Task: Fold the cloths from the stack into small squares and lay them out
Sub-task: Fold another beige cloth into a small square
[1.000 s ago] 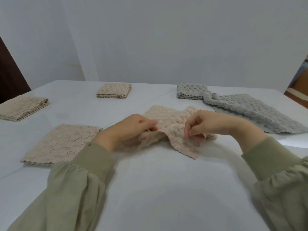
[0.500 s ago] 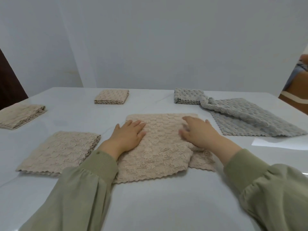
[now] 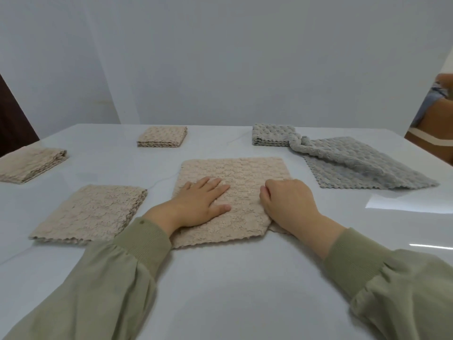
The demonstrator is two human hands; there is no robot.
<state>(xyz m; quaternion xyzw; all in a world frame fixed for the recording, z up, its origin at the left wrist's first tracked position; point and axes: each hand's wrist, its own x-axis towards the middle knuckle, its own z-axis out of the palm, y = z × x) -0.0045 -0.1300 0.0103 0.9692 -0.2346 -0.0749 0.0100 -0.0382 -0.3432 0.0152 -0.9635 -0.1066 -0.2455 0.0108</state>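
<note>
Beige cloth (image 3: pixel 235 182) flat at middle of table (image 3: pixel 220 290), sides roughly square to table edges, scalloped hem toward near edge; long axis seems near-to-far (wide lens, hard to judge). Lower layer pokes out at near right corner.

Left hand (image 3: pixel 198 204) flat, fingers straight, pressing cloth's left half. Right hand (image 3: pixel 289 202) on right edge, fingers curled; grip on cloth not discernible.

Folded beige cloth (image 3: pixel 90 214) beside it, left. Another beige fold (image 3: pixel 29 163) at left edge. Small beige square (image 3: pixel 162 136) and small grey square (image 3: pixel 272 134) by far edge. Loose grey cloth (image 3: pixel 355 168) right, touching grey square.
</note>
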